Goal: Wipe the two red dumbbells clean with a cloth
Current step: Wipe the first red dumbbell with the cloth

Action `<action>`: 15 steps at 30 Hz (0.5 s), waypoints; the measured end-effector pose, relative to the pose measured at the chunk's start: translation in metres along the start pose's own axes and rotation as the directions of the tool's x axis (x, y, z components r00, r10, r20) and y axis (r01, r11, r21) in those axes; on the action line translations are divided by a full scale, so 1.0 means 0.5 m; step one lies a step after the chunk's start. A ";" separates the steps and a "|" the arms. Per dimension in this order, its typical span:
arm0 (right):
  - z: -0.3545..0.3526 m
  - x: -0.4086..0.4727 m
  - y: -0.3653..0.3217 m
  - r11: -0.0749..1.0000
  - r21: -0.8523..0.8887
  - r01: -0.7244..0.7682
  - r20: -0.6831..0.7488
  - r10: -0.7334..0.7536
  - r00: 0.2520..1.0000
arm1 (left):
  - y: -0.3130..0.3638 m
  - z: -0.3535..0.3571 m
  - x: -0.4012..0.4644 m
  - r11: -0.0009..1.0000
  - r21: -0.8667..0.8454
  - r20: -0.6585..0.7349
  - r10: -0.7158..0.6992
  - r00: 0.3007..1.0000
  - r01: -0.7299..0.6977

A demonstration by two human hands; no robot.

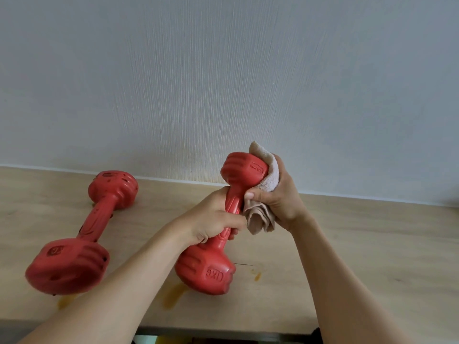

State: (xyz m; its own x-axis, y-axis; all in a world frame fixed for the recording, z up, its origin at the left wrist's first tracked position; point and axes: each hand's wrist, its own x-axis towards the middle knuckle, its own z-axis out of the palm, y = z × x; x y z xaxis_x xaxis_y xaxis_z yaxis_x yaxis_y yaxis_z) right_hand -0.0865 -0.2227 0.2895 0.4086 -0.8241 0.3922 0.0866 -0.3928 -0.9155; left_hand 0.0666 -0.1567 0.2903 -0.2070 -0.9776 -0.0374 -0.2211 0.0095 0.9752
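Both hands grip: left (213,219) round one dumbbell's (223,219) handle, right (278,197) seemingly pressing cloth (265,180) against it.

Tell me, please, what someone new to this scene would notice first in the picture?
The eye lands on the red dumbbell held tilted at centre: the left hand grips its handle while the right hand presses a beige cloth against its upper head. A second red dumbbell lies on the wooden table to the left, with yellowish smears near the front edge.

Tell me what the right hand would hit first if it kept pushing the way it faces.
Right hand already presses the cloth against the held dumbbell; its upper head comes first.
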 end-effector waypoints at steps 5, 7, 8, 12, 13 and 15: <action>0.007 0.003 -0.022 0.999 -0.034 -0.012 -0.075 0.009 0.997 | 0.006 -0.005 0.003 0.999 -0.041 0.009 -0.025 1.000 0.026; 0.012 0.003 -0.030 0.999 -0.048 -0.009 -0.124 0.003 0.992 | 0.009 -0.002 0.007 1.000 0.005 -0.065 -0.025 0.998 0.026; 0.014 0.003 -0.031 0.998 -0.055 -0.013 -0.143 0.005 0.990 | 0.009 0.000 0.009 0.998 0.063 -0.113 -0.012 0.993 0.020; 0.020 0.004 -0.030 0.992 -0.108 -0.058 -0.204 0.035 0.978 | 0.012 0.008 0.006 0.858 0.507 -0.310 0.091 0.946 0.084; 0.022 0.003 -0.031 0.989 -0.127 -0.069 -0.221 0.040 0.974 | 0.014 0.015 0.003 0.810 0.575 -0.344 0.113 0.932 0.114; 0.029 0.002 -0.033 0.980 -0.173 -0.102 -0.252 0.057 0.966 | 0.014 0.032 0.001 0.715 0.678 -0.385 0.149 0.911 0.170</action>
State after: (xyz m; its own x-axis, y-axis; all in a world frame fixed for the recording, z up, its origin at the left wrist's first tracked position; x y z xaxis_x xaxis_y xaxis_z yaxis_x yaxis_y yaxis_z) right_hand -0.0743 -0.2110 0.3039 0.1704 -0.9213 0.3495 -0.1139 -0.3708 -0.9217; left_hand 0.0495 -0.1536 0.2937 0.1453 -0.9700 0.1949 -0.8397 -0.0167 0.5429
